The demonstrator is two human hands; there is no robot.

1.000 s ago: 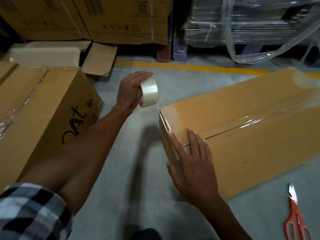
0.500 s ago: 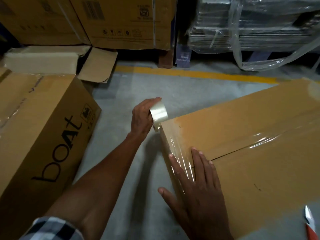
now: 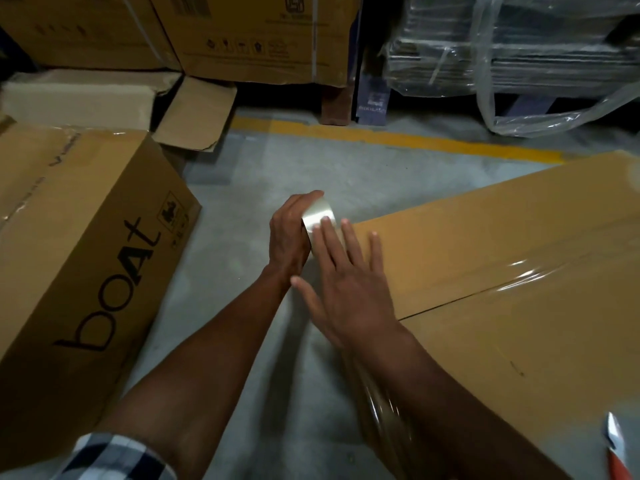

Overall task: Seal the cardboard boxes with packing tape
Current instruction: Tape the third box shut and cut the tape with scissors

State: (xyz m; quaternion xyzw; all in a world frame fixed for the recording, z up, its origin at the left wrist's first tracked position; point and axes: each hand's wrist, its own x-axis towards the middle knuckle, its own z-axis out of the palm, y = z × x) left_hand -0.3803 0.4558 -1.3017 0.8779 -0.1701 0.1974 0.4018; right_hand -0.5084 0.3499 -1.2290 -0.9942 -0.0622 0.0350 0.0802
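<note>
A person kneels or bends over a concrete floor (image 3: 242,341), seen from a camera on their head. The left hand (image 3: 289,237) curls its fingers (image 3: 304,199) around a roll of clear packing tape (image 3: 318,216) and holds it against the near left corner of a large cardboard box (image 3: 485,244). The right hand (image 3: 349,289) lies flat with straight, spread fingers (image 3: 346,240); its fingertips rest on the tape roll and on the top face of the box at that corner, and it grips nothing.

The cardboard box lies on the floor to the right of both hands and reaches the right edge of the view. Glossy clear tape (image 3: 540,271) runs along its centre seam, well to the right of the fingers. More shiny tape wraps the box's near end face (image 3: 384,407), below the right wrist.

To the left of the left hand, well apart from it, a second box printed "boat" (image 3: 86,258) stands on the floor. Scissors with an orange handle (image 3: 616,452) show partly at the bottom right edge. Beyond the fingers a yellow line (image 3: 415,142) crosses the floor. Behind it stand stacked cartons (image 3: 249,36) and a pile wrapped in clear plastic (image 3: 512,60). A checked sleeve (image 3: 114,459) covers the left upper arm at the bottom left.
</note>
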